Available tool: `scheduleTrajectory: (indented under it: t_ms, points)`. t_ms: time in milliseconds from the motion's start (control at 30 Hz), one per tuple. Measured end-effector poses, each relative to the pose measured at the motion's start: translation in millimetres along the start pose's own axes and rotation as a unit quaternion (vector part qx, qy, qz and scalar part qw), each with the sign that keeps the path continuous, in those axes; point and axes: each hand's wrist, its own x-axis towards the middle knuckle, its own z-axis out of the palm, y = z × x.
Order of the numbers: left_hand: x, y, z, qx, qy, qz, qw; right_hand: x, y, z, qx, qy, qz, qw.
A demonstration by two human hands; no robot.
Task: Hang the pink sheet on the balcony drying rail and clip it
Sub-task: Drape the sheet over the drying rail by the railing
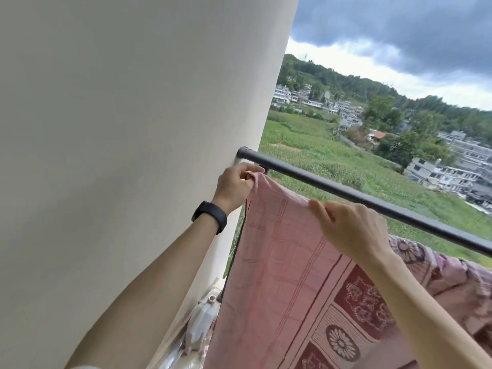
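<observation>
Two hands hold the pink sheet by its top edge, mid-frame, just below the dark rail & in front of it. Left hand: fingers curled round the sheet's corner, near the wall end of the rail. Right hand, centre-right, pinches the edge w/ thumb & fingers. Sheet hangs down, cut off at the bottom edge. Patterned cloth at right lies over the rail; can't tell if it's the same sheet. Lower centre: blurry plastic bottle, contents unreadable.
</observation>
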Motion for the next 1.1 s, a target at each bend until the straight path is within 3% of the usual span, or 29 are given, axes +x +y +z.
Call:
scheduleTrajectory:
  t_ms: [133,200,433,567,767,1000,1100]
  points:
    - [-17,-2,7,-0.020,-0.126,-0.060,0.990,-41,40,-4,-0.049,0.104,0.049,0.992]
    - [-25,-3,11,-0.041,-0.150,-0.073,0.985,-55,57,-9,-0.062,0.126,0.068,0.988]
    - [-25,3,31,-0.138,-0.166,-0.106,0.971,-60,41,-8,-0.013,0.081,0.126,0.989]
    - [-23,7,38,-0.080,-0.243,-0.066,0.964,-42,0,-4,0.024,0.054,0.089,0.994]
    - [-24,12,32,-0.087,-0.206,-0.052,0.973,-18,-32,4,0.053,0.003,0.069,0.996]
    - [-31,22,35,-0.014,-0.085,0.019,0.996,3,-57,0,0.070,-0.001,0.052,0.996]
    - [-50,8,40,-0.045,-0.013,0.040,0.998,-10,-53,7,0.081,0.020,0.022,0.996]
